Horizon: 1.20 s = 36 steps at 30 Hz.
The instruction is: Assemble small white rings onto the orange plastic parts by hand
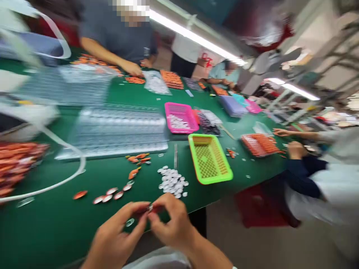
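Note:
My left hand (117, 233) and my right hand (171, 222) meet at the near edge of the green table (56, 228). Together their fingertips pinch a small part (150, 208) with a shiny bit showing; blur hides what it is. A pile of small white discs (172, 182) lies just beyond my right hand. Orange oval pieces (138, 158) are scattered beyond my left hand, and a row of shiny-faced ones (112, 192) lies closer in.
A green basket (209, 158) and a pink basket (181, 117) stand past the discs. Clear plastic trays (117, 129) lie at the centre left. Orange parts (15, 164) pile up at the left. Other people work across the table and at the right.

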Motion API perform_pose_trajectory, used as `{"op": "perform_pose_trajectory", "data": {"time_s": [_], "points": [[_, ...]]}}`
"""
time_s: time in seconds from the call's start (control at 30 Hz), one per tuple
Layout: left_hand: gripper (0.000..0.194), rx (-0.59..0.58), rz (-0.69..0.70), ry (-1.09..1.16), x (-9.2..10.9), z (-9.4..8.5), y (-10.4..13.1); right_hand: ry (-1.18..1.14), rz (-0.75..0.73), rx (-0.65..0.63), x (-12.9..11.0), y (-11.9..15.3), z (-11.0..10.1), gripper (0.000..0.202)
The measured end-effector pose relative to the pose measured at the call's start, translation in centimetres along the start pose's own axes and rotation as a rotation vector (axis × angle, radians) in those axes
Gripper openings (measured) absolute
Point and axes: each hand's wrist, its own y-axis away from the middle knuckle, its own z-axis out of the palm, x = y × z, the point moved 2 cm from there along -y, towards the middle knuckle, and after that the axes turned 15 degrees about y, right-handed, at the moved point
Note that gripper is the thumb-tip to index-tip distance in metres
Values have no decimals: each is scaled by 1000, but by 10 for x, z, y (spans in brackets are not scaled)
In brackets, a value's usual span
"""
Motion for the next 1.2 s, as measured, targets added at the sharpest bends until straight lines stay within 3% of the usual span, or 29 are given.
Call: {"op": "perform_pose_trajectory", "data": {"time_s": [0.07,0.23,0.4,0.57,0.77,1.0,1.2], "points": [[9,-33,-20,8,9,1,-3,-37,42,-64,-2,-2,-5,11],[14,-29,-120,142,13,3,-6,-127,62,-142,2,-2,-7,13],[15,-6,-165,244,18,3,-1,-230,94,-222,2,-4,-9,29],[19,28,-98,201,19,4,1,-221,54,-133,-4,-11,-8,16],[23,103,-72,132,16,4,4,-230,41,-30,-1,-2,-5,20],[25,21,7,59,16,6,7,-199,42,-109,-6,-1,-12,23],[27,-55,69,51,16,6,4,-233,120,-267,-2,-10,-12,10]]}}
